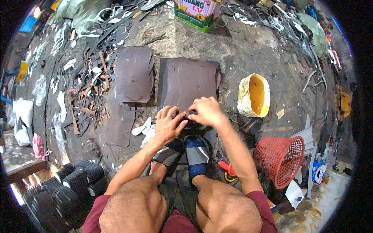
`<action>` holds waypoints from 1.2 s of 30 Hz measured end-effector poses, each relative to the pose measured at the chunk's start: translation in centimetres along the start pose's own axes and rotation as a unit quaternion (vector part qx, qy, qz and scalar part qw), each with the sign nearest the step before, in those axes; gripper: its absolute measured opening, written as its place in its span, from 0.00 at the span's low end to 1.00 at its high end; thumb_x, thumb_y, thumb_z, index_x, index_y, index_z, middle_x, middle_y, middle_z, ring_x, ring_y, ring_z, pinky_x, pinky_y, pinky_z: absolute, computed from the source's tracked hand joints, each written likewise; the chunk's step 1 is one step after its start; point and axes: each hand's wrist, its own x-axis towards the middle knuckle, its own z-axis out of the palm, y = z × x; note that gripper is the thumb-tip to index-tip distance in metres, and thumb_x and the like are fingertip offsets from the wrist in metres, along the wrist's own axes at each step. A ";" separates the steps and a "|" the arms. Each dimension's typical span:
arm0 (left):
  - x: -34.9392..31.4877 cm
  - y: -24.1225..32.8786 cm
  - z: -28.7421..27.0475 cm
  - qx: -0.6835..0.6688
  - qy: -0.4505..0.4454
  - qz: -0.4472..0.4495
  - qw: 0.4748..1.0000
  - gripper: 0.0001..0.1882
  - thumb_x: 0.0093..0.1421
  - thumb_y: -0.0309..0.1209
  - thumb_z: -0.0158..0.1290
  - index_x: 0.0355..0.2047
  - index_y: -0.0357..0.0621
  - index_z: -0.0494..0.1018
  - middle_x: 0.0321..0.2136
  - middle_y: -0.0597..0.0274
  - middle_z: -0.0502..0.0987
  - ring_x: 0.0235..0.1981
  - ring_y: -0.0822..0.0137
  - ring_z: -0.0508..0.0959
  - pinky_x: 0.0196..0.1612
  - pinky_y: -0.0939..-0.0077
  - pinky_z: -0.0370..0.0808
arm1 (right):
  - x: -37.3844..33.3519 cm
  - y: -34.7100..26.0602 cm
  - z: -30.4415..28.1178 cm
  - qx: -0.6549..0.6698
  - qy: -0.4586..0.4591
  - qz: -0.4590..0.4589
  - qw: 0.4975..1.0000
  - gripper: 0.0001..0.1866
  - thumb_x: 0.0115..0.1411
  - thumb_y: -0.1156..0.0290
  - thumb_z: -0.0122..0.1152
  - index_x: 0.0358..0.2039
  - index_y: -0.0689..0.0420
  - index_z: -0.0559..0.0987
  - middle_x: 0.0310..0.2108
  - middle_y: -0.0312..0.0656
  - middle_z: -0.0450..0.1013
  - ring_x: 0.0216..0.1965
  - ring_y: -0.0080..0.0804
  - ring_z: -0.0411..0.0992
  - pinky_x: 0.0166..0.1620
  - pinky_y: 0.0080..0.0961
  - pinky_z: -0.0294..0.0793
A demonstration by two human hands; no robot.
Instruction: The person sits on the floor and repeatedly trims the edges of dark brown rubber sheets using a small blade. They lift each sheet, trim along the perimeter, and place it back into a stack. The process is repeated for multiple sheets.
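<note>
A brown sheet (192,79) with wavy pale lines lies on a slightly larger dark sheet, straight ahead of my feet. At its near edge my left hand (169,123) rests with fingers spread and slightly bent. Beside it, my right hand (206,112) has its fingers curled down over the same edge, apparently pinching it; the fingertips are partly hidden. Another stack of brown sheets (134,73) lies to the left. On the right stands a cut-down, stained white container (254,95), yellow inside.
Brown and black offcuts (95,83) litter the left floor. A tin can (196,17) stands at the far side. Near right are a tilted red basket (279,161) and a red-and-yellow handled tool (226,169). Stacked black sole-shaped pieces (72,190) sit near left.
</note>
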 end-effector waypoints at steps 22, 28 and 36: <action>-11.8 -6.9 -4.7 -0.061 0.078 -0.419 0.903 0.21 0.45 0.30 0.75 0.41 0.45 0.84 0.30 0.59 0.80 0.33 0.59 0.79 0.41 0.63 0.77 | -8.9 5.5 -5.6 0.450 0.594 0.178 0.643 0.12 0.64 0.76 0.64 0.48 0.60 0.81 0.38 0.34 0.72 0.36 0.25 0.73 0.36 0.25 0.79; -11.0 -7.4 -5.5 -0.105 -0.001 -0.424 0.900 0.13 0.51 0.30 0.68 0.35 0.38 0.82 0.24 0.56 0.82 0.25 0.68 0.79 0.34 0.68 0.78 | -11.2 -4.5 7.7 0.792 0.135 0.234 0.547 0.19 0.66 0.73 0.63 0.56 0.60 0.74 0.40 0.44 0.79 0.33 0.35 0.81 0.33 0.35 0.86; -6.8 -4.0 -8.1 -0.393 0.042 -0.439 0.807 0.15 0.62 0.21 0.57 0.49 0.40 0.83 0.40 0.56 0.84 0.37 0.71 0.82 0.40 0.76 0.78 | -7.7 -3.9 6.6 0.235 0.266 0.036 0.934 0.28 0.60 0.71 0.70 0.62 0.50 0.78 0.57 0.45 0.77 0.54 0.43 0.77 0.54 0.40 0.78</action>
